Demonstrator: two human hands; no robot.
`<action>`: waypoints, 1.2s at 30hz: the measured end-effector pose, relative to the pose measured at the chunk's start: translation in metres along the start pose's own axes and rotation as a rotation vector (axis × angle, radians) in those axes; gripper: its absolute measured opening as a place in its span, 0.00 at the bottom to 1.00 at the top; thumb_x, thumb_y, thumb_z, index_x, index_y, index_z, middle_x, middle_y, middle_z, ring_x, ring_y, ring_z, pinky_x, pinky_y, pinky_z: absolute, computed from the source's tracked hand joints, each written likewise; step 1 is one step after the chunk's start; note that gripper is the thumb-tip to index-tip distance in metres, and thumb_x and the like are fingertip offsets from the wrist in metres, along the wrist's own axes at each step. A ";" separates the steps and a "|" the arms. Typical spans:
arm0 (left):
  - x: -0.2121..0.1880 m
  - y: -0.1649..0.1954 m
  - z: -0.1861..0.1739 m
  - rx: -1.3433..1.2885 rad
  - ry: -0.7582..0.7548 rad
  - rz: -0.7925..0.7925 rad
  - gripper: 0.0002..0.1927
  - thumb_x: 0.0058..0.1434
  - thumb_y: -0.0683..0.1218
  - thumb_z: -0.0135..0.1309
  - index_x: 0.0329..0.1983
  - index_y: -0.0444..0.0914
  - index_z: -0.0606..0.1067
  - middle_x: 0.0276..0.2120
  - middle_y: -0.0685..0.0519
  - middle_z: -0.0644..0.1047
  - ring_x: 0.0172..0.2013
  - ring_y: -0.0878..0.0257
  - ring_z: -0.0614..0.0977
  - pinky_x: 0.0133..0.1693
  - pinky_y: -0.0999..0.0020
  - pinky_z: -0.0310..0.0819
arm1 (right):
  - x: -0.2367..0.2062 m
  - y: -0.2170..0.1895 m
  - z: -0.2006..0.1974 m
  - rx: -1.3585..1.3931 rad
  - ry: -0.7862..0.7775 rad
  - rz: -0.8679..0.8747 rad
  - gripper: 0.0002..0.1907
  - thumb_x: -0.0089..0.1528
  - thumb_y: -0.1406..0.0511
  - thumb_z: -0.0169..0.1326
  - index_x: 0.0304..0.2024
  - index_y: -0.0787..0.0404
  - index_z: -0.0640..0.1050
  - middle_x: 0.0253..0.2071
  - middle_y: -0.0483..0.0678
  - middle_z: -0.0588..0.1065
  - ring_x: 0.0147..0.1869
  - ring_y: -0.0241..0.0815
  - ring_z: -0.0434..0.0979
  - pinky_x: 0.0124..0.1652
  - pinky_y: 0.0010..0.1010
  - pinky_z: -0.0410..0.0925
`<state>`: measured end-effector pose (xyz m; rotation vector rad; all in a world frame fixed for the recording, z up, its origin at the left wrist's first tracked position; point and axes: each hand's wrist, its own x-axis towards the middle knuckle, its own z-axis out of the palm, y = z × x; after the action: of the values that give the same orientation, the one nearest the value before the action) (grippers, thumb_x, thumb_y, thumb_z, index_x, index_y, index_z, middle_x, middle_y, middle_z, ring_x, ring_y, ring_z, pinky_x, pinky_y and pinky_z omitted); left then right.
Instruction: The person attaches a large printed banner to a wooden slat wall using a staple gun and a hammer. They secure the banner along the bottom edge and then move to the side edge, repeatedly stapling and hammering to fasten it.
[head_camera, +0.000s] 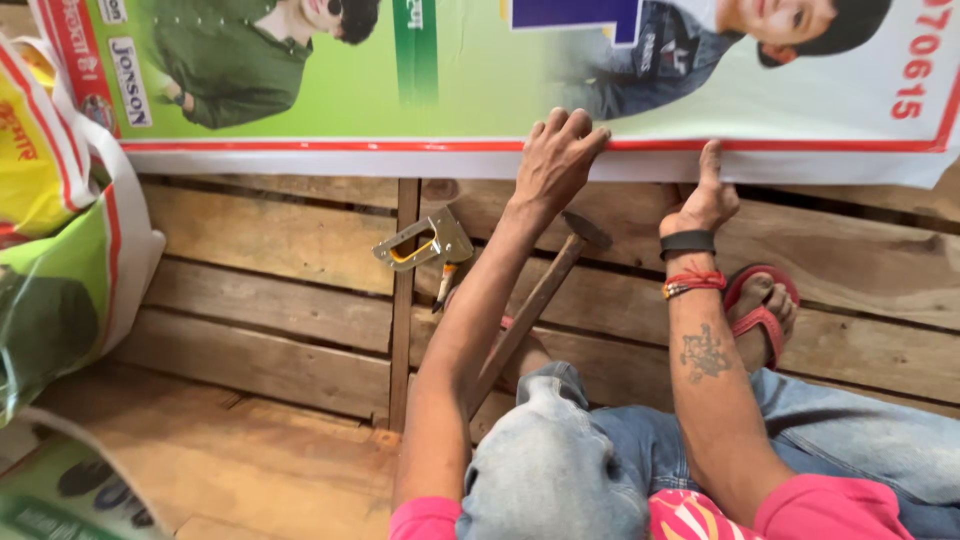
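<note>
Denim-clad knees (560, 470) fill the foreground, pink sleeves at the frame's bottom edge; beyond them both bare arms reach to a printed banner (480, 90) whose long axis runs left to right across the wooden slats (270, 240), its red-lined lower edge facing the person; left hand (558, 160) lies flat on that edge, fingers extended and close together; right hand (708, 200), banded at the wrist, presses the same edge with fingers curled under, thumb pointing up; a hammer (540, 300) lies on the slats between the arms, head toward the banner, handle slanting back to the knees; a metal staple gun (425, 243) rests just left; rolled banners (60, 200) are heaped at far left; a red sandal (760, 310) sits beside the right forearm.
</note>
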<state>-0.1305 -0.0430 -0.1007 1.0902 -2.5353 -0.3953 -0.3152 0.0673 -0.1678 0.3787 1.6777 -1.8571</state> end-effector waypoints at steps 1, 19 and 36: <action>0.005 -0.001 0.003 0.047 -0.016 0.009 0.03 0.63 0.46 0.55 0.39 0.48 0.77 0.36 0.56 0.74 0.42 0.58 0.75 0.41 0.60 0.70 | -0.002 -0.002 0.001 0.023 -0.020 -0.016 0.24 0.52 0.56 0.72 0.42 0.66 0.82 0.43 0.48 0.80 0.45 0.43 0.80 0.40 0.43 0.82; 0.013 0.005 0.024 0.261 -0.004 0.362 0.04 0.69 0.41 0.50 0.43 0.35 0.74 0.42 0.50 0.73 0.44 0.59 0.75 0.43 0.61 0.72 | -0.001 0.005 0.000 -0.092 0.032 -0.087 0.24 0.56 0.53 0.71 0.36 0.69 0.80 0.38 0.47 0.78 0.42 0.38 0.76 0.45 0.36 0.77; -0.165 0.067 -0.054 -0.469 -0.326 -0.564 0.25 0.59 0.49 0.60 0.57 0.34 0.71 0.38 0.40 0.79 0.40 0.42 0.81 0.41 0.47 0.75 | 0.019 -0.001 -0.017 -0.083 -0.127 -0.085 0.19 0.55 0.62 0.74 0.40 0.68 0.80 0.43 0.48 0.79 0.44 0.37 0.77 0.51 0.36 0.74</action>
<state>-0.0452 0.1171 -0.0601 1.6185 -2.1504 -1.3312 -0.3334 0.0794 -0.1810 0.1536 1.7013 -1.8244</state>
